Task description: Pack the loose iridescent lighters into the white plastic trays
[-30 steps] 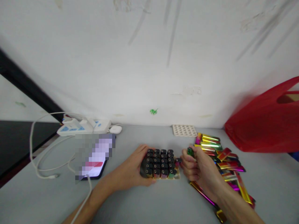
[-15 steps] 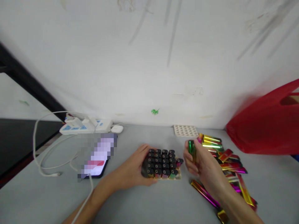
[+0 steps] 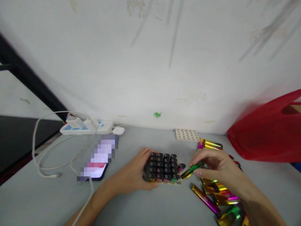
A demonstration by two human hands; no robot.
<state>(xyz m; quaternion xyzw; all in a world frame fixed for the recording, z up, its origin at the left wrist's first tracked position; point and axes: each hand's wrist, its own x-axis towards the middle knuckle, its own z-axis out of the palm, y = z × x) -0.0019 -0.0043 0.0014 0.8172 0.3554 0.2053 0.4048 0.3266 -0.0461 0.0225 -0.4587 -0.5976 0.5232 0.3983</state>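
A tray (image 3: 179,181) packed with several upright black-capped lighters (image 3: 163,164) sits on the grey table. My left hand (image 3: 134,172) is wrapped round the tray's left side and grips it. My right hand (image 3: 217,166) pinches a shiny green-and-yellow lighter (image 3: 191,170), tilted with its lower end pointing at the tray's right edge. Behind and below my right hand lies a heap of shiny metallic lighters (image 3: 217,191) in gold, pink and green.
An unfilled white grid tray (image 3: 187,134) lies by the wall. A phone (image 3: 97,158) on a white cable (image 3: 44,147) and a power strip (image 3: 86,126) are at the left. A red plastic bag (image 3: 268,135) fills the right. The table's left edge drops off near the cable.
My right hand has lowered and tipped the green lighter from upright to slanted, bringing it toward the tray's right edge. The left hand has stayed on the tray.
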